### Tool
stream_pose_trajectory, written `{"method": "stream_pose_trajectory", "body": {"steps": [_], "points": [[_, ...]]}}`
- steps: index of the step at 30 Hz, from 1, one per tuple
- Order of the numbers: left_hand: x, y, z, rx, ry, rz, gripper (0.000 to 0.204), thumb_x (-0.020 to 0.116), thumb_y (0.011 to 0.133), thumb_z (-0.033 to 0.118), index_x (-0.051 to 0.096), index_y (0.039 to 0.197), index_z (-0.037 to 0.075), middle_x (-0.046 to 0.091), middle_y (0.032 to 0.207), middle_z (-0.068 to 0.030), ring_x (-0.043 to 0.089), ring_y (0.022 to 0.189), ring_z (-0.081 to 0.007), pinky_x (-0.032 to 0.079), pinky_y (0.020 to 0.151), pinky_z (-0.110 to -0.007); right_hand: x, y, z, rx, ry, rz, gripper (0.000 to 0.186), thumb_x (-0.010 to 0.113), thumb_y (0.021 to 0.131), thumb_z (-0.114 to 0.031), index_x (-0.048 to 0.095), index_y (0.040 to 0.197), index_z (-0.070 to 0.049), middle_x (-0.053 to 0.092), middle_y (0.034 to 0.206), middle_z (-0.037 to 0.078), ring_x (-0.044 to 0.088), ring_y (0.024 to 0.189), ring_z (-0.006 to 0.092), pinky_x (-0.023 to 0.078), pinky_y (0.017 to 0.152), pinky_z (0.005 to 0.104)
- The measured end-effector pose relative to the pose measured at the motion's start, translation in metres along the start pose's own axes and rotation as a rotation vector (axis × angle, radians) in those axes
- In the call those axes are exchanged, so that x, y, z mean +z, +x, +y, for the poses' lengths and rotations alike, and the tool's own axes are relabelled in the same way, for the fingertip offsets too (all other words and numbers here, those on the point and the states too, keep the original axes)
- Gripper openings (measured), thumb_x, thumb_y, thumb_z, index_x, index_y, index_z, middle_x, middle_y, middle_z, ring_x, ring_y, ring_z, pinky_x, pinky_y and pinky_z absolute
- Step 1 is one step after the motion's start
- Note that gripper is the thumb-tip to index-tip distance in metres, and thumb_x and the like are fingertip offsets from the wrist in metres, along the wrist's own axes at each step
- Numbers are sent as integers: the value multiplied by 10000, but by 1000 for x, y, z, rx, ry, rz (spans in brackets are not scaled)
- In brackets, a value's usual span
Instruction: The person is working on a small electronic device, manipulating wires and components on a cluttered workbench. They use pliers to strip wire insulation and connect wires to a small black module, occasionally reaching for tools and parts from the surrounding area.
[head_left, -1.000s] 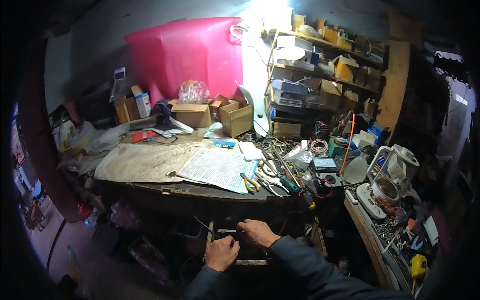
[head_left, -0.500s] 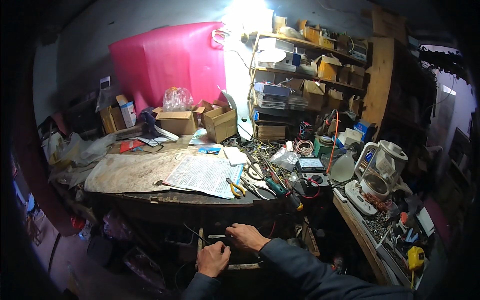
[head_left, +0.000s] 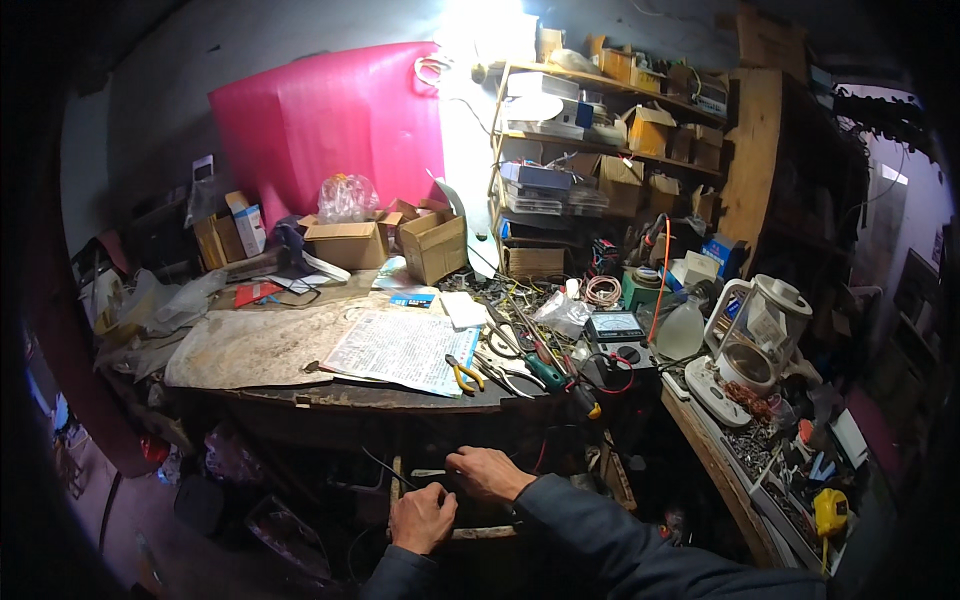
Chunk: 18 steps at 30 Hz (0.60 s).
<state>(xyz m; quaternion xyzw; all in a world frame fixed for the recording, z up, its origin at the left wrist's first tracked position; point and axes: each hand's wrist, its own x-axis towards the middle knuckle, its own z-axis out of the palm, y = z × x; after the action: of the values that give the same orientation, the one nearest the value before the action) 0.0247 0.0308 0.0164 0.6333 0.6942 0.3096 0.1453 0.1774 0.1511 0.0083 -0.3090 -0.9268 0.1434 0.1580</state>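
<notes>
Head view: I've got the left hand (head_left: 422, 519) curled, pinching a thin dark cord (head_left: 382, 464) that juts over the left wall of the drawer (head_left: 484, 533); the right hand (head_left: 488, 473) bends above that drawer, grip unclear to me.

Table's (head_left: 490, 400) pretty packed: a printed sheet (head_left: 400, 348) with yellow-handled pliers (head_left: 459, 370) at its right corner, a dial meter (head_left: 616, 326) further right, cardboard boxes (head_left: 345, 250) toward the back. Big pink sheet (head_left: 330, 130) behind, yellow tape measure (head_left: 830, 512) lower right.
</notes>
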Motion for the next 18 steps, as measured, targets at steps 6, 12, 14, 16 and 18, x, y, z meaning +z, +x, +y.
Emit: {"method": "stream_pose_trajectory", "body": {"steps": [6,12,14,16,18], "points": [[1,0,1,28,1,24,261,682,874,323,728,847,67,719,797,-161,697,774,-363,538,683,-458,2,0,2,0,7,36,186,648,900,-179,623,1028,-46,627,982,179,644,908,404,524,733,492],[6,2,-5,47,13,45,249,696,861,319,736,846,74,718,775,-157,697,754,-358,537,664,-451,-5,-1,-5,-3,13,42,156,649,867,-125,612,974,-19,627,949,192,644,897,402,533,732,478],[3,2,0,36,23,45,248,695,860,317,738,850,73,718,774,-159,697,755,-358,538,667,-448,-4,-2,-5,-5,28,49,161,650,872,-141,615,980,-26,630,947,188,643,897,402,527,729,483],[2,0,0,22,14,23,247,687,863,313,735,857,71,717,784,-165,695,771,-368,540,685,-457,1,-1,-2,-8,30,60,166,647,888,-161,618,999,-41,626,940,178,641,886,405,519,712,493],[1,1,2,16,1,-3,253,666,870,316,725,859,70,717,805,-174,690,800,-390,541,709,-487,2,-1,1,-11,9,65,163,644,887,-155,619,1003,-42,627,943,176,641,885,403,519,713,490]]}}
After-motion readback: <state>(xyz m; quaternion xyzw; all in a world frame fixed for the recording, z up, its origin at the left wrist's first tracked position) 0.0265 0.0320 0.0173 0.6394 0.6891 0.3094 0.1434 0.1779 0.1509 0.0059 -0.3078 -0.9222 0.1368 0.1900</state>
